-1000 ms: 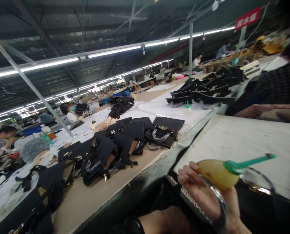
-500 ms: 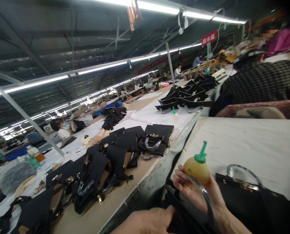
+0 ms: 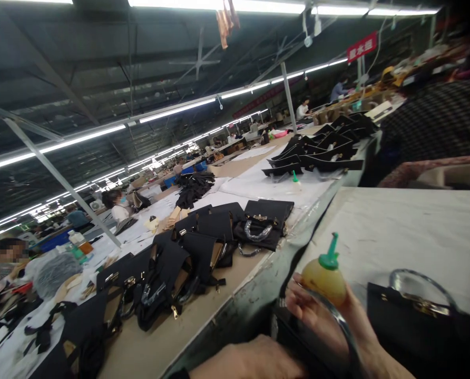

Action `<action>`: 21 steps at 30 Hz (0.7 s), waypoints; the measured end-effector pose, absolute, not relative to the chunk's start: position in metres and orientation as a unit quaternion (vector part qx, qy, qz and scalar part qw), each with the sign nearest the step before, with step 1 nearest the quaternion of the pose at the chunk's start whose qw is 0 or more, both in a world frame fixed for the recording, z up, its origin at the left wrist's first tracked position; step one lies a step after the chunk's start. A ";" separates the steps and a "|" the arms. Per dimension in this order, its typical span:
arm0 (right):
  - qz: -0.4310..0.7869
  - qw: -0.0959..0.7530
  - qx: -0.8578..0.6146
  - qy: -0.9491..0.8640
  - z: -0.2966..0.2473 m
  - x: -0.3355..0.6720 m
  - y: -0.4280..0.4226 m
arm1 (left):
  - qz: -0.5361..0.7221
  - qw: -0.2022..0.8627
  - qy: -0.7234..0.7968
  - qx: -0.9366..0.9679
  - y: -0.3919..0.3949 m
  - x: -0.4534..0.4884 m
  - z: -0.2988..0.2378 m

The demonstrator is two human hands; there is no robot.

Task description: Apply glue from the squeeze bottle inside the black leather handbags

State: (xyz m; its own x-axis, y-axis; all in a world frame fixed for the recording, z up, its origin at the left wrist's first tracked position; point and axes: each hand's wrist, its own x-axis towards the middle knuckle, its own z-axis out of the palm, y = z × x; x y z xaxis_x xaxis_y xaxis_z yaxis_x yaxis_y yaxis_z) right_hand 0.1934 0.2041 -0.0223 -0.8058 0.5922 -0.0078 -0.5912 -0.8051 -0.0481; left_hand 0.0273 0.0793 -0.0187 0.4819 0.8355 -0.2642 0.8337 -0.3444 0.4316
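My right hand [image 3: 314, 316] is closed round a squeeze bottle [image 3: 324, 279] of yellow liquid with a green cap and a green nozzle that points up. A black handbag [image 3: 292, 331] is tilted low in front of me; its plastic-wrapped handle [image 3: 340, 321] arches across my right hand and wrist. My left hand [image 3: 246, 360] lies over the near side of this bag, knuckles bent; its fingertips are hidden against the dark material. Another black handbag [image 3: 420, 331] with a gold clasp lies on the white table just right of my right hand.
Several black handbags [image 3: 207, 226] lie along the bench at left, beyond the table's edge. Black bag pieces [image 3: 317, 152] are piled farther back, near a small green-tipped bottle [image 3: 295, 180]. A person in a checked garment [image 3: 436, 121] sits at right. A metal pole [image 3: 69, 187] slants up at left.
The view has swung left, so the scene sits farther right. My right hand keeps its hold on the bottle. My left hand has dropped slightly, and its fingers are less visible.
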 end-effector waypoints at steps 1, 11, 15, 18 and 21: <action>0.952 0.305 0.002 -0.033 -0.018 0.191 0.205 | 0.007 0.277 0.512 0.813 0.073 0.025 -0.010; 0.967 0.231 0.021 -0.105 -0.017 0.165 0.207 | 0.118 0.143 0.486 0.854 0.006 0.052 -0.001; 0.954 0.283 -0.061 -0.074 -0.045 0.216 0.226 | 0.173 0.150 0.500 0.835 -0.030 0.068 -0.036; 0.938 0.320 -0.118 -0.062 -0.058 0.277 0.228 | 0.215 0.170 0.508 0.816 -0.041 0.067 -0.034; 0.937 0.300 -0.166 -0.069 -0.064 0.334 0.208 | 0.226 0.181 0.512 0.809 -0.038 0.067 -0.023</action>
